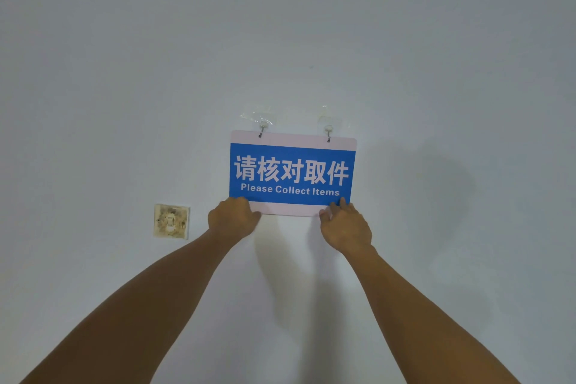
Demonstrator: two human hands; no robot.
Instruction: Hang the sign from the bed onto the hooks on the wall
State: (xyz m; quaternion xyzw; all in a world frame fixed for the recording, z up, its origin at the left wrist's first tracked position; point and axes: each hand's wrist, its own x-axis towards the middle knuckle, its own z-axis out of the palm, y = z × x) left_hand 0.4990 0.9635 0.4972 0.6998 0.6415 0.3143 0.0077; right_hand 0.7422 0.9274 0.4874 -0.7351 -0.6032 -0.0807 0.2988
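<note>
A blue and white sign (293, 173) reading "Please Collect Items" rests flat against the pale wall. Its two small metal rings sit on two clear adhesive hooks, the left hook (262, 126) and the right hook (328, 128), at the sign's top edge. My left hand (232, 217) grips the sign's bottom left corner. My right hand (344, 226) holds the bottom right corner, fingers over the front edge. The bed is out of view.
A stained, yellowed wall switch plate (171, 221) is mounted to the left of my left hand, below the sign's level. Plain wall surrounds the sign on every side, with shadows of my arms below and right.
</note>
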